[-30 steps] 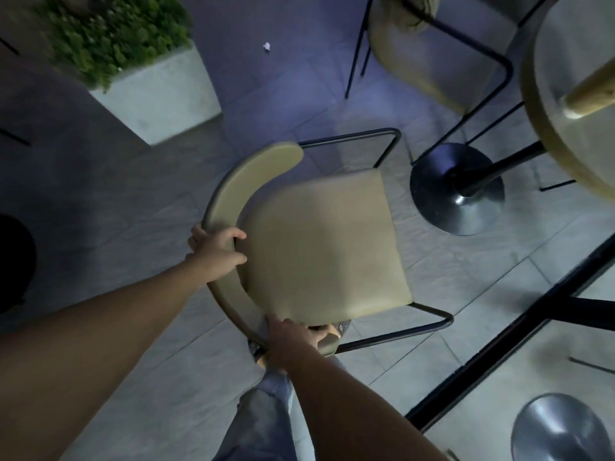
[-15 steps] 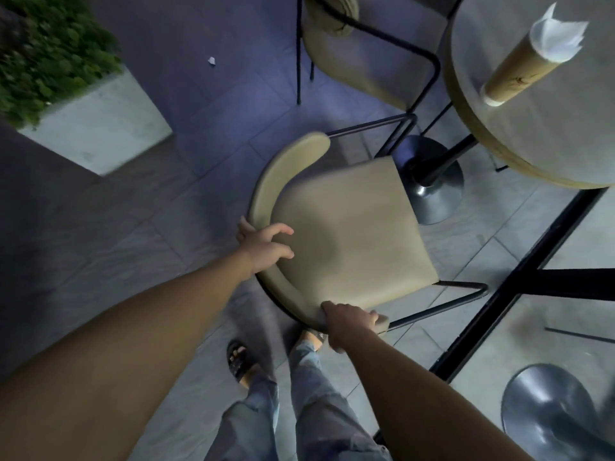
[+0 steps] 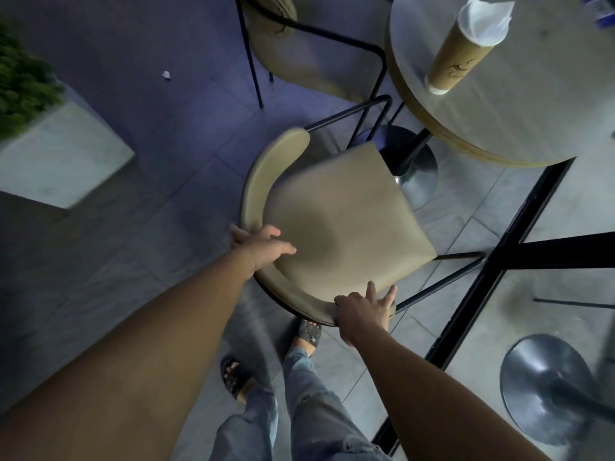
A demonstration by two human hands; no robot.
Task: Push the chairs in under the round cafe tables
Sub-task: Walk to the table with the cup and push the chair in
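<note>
A tan cushioned chair (image 3: 346, 221) with a curved backrest and a black metal frame stands in front of me. Its front corner reaches the round cafe table (image 3: 539, 104) at the upper right, above the table's metal base (image 3: 419, 174). My left hand (image 3: 263, 247) rests on the left part of the backrest with the fingers loosely spread. On the backrest's near right end lies my right hand (image 3: 364, 309), fingers stretched out flat. A second tan chair (image 3: 309, 58) stands at the table's far left side.
A tall paper cup (image 3: 459, 58) with a napkin in it stands on the table. A white planter (image 3: 56, 161) with green plants sits at the left. A black floor frame (image 3: 499, 271) runs diagonally at the right, with another metal base (image 3: 549, 390) beyond it.
The chair has slid forward and right towards the table, so its front corner now reaches the tabletop's edge. Both hands have loosened from a grip to flatter, spread fingers.
</note>
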